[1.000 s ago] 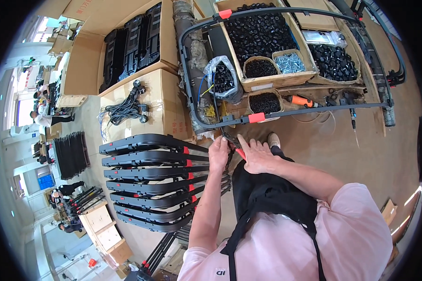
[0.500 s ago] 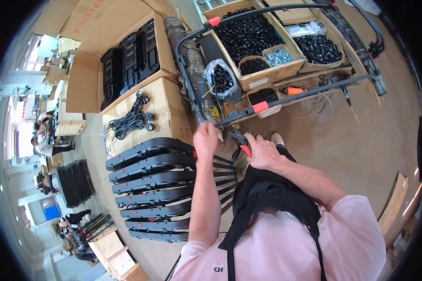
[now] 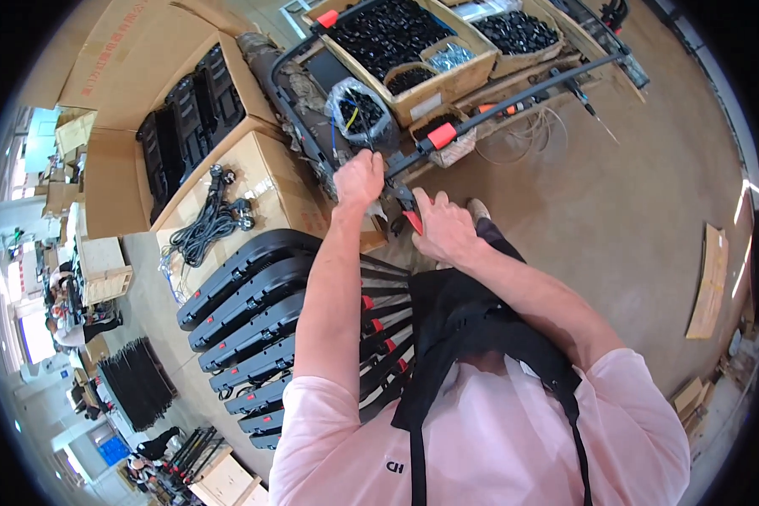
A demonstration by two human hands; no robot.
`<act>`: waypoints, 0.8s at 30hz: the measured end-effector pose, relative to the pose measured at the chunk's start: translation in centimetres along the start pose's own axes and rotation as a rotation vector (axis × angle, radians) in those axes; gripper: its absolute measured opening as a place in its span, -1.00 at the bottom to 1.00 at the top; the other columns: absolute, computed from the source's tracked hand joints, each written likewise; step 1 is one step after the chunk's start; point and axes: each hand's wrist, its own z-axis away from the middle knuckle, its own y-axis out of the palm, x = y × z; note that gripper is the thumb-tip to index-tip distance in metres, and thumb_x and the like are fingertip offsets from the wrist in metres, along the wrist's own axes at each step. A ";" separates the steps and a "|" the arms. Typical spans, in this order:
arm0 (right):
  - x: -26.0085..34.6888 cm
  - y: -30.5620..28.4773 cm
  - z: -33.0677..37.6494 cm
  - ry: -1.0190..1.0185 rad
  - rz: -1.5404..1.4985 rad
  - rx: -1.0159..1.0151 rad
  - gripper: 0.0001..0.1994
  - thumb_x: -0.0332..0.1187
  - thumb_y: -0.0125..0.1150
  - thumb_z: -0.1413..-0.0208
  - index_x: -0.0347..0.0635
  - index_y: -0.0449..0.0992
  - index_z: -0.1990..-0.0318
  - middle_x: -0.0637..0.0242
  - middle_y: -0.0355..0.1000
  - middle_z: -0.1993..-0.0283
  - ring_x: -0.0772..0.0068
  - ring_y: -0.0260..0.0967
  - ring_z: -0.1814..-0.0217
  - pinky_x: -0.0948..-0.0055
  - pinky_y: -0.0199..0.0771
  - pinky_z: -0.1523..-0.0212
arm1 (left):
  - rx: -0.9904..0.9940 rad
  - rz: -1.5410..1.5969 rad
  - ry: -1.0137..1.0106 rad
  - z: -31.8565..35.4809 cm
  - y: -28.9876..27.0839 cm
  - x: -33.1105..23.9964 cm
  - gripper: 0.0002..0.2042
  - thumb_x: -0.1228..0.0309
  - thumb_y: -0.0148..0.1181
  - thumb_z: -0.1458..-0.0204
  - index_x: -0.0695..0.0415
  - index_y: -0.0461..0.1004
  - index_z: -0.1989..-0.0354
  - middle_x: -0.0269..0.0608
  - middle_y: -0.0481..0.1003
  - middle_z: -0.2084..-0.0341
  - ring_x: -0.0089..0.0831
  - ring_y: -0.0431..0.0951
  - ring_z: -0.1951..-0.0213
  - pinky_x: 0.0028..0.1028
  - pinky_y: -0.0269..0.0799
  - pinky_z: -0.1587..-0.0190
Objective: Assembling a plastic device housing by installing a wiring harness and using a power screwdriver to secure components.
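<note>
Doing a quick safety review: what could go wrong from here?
1. The red-handled tool at the right hand is close to the left hand; a slip could nick it.
2. The open plastic bag of black parts sits close to the black frame; a knock might spill them.

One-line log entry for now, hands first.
left hand: closed at corner of black frame | right hand: holding red-handled tool | nearby: bag of black parts, cables on carton

I count two hands (image 3: 360, 180) and one red-handled tool (image 3: 413, 222) near centre.
Upper middle, I see one bag (image 3: 383, 131); left, one cable bundle (image 3: 201, 234); lower left, at least six stacked frames (image 3: 249, 278), exact number hidden.
</note>
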 end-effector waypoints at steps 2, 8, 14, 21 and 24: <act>0.1 0.7 0.0 -0.016 0.038 -0.068 -0.39 -0.27 0.38 -0.02 -0.20 0.27 -0.21 -0.18 0.44 0.09 -0.20 0.61 0.14 -0.03 0.68 0.19 | -0.014 0.007 -0.022 -0.1 0.0 0.1 -0.58 0.03 0.00 -0.33 0.14 0.57 0.28 0.26 0.64 0.27 0.32 0.64 0.17 0.16 0.51 0.03; 1.8 2.1 -0.4 0.061 0.126 -0.079 -0.47 -0.40 0.31 -0.01 -0.22 0.30 -0.16 -0.14 0.43 0.11 -0.15 0.61 0.17 0.01 0.69 0.25 | -0.016 -0.022 -0.115 -0.4 0.2 0.2 -0.55 0.00 -0.05 -0.34 0.13 0.62 0.19 0.23 0.66 0.21 0.25 0.66 0.11 0.11 0.52 -0.02; 3.7 3.9 -0.5 0.145 0.239 -0.034 -0.38 -0.37 0.34 -0.03 -0.33 0.26 -0.25 -0.14 0.44 0.09 -0.01 0.63 0.21 0.19 0.71 0.33 | -0.039 -0.032 -0.129 -0.2 0.1 -0.6 -0.60 0.09 0.02 -0.34 0.17 0.64 0.24 0.18 0.68 0.25 0.18 0.70 0.15 0.06 0.56 0.02; 4.4 2.0 -1.7 0.118 0.200 0.025 -0.45 -0.35 0.26 -0.08 -0.40 0.27 -0.19 -0.20 0.44 0.13 -0.14 0.64 0.15 0.12 0.71 0.27 | -0.064 -0.011 -0.173 -0.4 0.1 -0.7 -0.60 0.09 0.02 -0.35 0.16 0.65 0.23 0.17 0.69 0.25 0.16 0.71 0.17 0.05 0.57 0.02; 3.8 2.5 -1.5 0.126 0.153 0.047 -0.42 -0.31 0.29 -0.05 -0.35 0.29 -0.21 -0.16 0.46 0.10 -0.14 0.64 0.08 0.07 0.71 0.18 | -0.064 0.018 -0.184 0.1 0.3 0.1 -0.60 0.08 0.01 -0.35 0.16 0.65 0.23 0.16 0.69 0.25 0.16 0.70 0.14 0.06 0.56 0.02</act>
